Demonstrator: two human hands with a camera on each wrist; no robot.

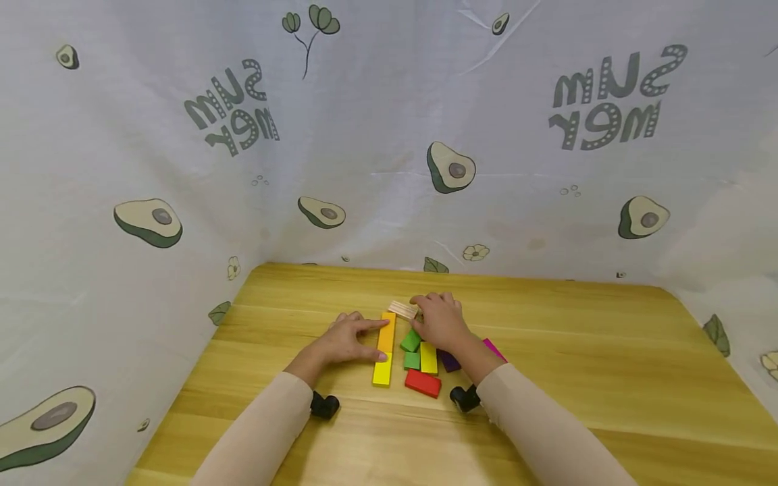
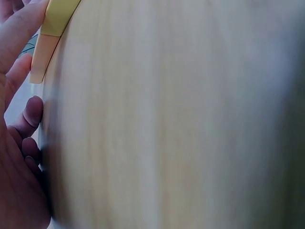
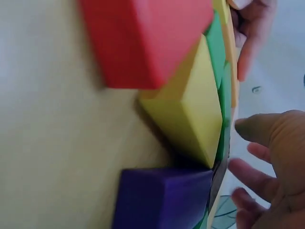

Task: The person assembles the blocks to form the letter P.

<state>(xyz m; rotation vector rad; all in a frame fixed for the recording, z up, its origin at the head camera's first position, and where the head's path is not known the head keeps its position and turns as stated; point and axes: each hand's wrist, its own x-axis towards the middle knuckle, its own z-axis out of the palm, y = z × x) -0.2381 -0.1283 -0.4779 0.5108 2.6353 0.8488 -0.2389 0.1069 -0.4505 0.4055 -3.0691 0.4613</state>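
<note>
In the head view an orange block (image 1: 386,331) and a yellow block (image 1: 382,372) lie end to end in a line on the table. My left hand (image 1: 348,339) is at their left side, index fingertip on the orange one and thumb at the yellow one's far end. Across the far end of the line lies a plain wood block (image 1: 403,310). My right hand (image 1: 439,322) is at its right end, thumb and index finger spread apart around that end. In the right wrist view the thumb (image 3: 259,128) and fingers are separated.
By my right hand lie green blocks (image 1: 411,361), another yellow block (image 1: 428,358), a red block (image 1: 422,383), a purple block (image 1: 450,361) and a magenta block (image 1: 495,349), partly hidden by the forearm. A patterned white curtain (image 1: 377,135) stands behind the wooden table (image 1: 577,351).
</note>
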